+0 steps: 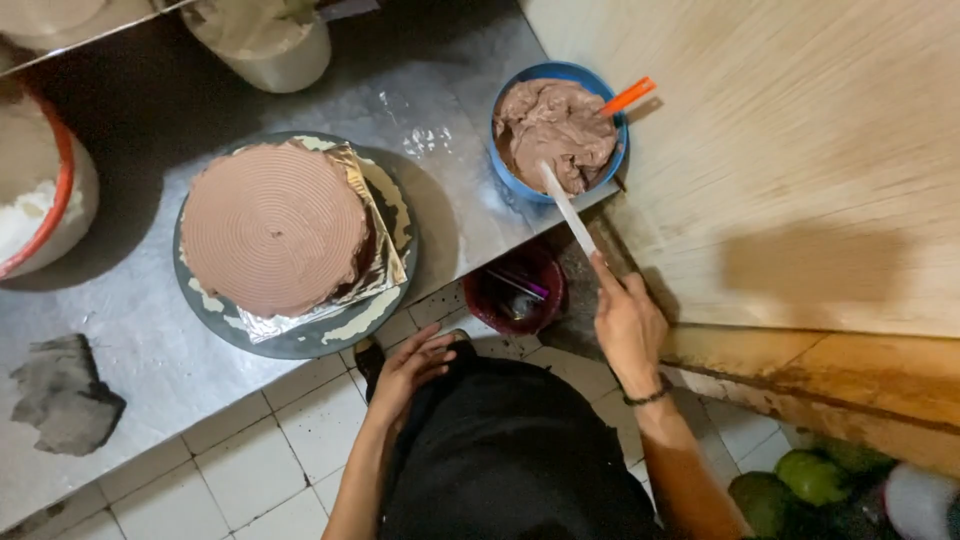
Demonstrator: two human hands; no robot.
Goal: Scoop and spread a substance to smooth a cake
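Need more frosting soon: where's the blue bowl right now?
In the head view, the blue bowl sits upper right of centre at the metal counter's edge, right of the cake, beside the wooden board.

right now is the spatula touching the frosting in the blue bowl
Touching. The head view shows the right hand holding the spatula, its tip sunk into the brown frosting in the blue bowl.

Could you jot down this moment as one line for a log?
right hand: holds spatula in frosting bowl | left hand: empty, near turntable | cake: frosted
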